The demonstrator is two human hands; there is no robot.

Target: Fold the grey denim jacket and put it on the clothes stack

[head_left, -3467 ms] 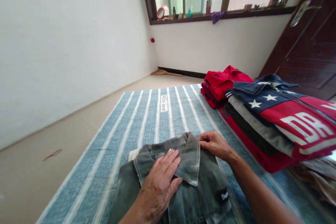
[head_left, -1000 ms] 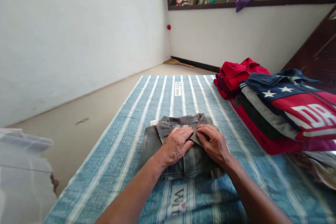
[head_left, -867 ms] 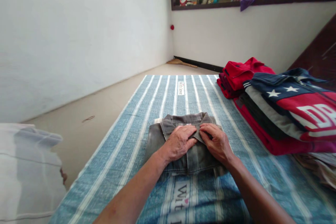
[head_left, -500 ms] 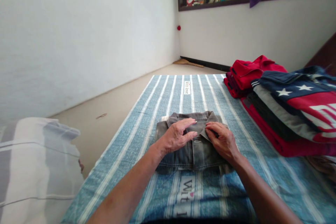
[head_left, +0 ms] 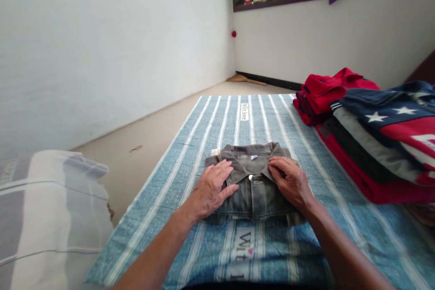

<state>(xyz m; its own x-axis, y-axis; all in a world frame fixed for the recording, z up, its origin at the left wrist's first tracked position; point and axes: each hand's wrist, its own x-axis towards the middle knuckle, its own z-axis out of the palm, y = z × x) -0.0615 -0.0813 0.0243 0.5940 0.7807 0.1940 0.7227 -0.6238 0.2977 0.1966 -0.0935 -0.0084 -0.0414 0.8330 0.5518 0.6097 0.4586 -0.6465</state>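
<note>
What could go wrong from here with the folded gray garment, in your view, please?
The right hand, its fingers bent at the collar of the gray garment, might tug that side crooked. The left hand, spread on the other side, could press creases into it. Off to the right, the stack topped by the star-patterned garment has layers that do not line up, so a bump might make it slide.

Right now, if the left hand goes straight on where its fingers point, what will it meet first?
Probably the back part of the collar on the grey garment; depth is unclear, so the left hand might pass above it.
</note>
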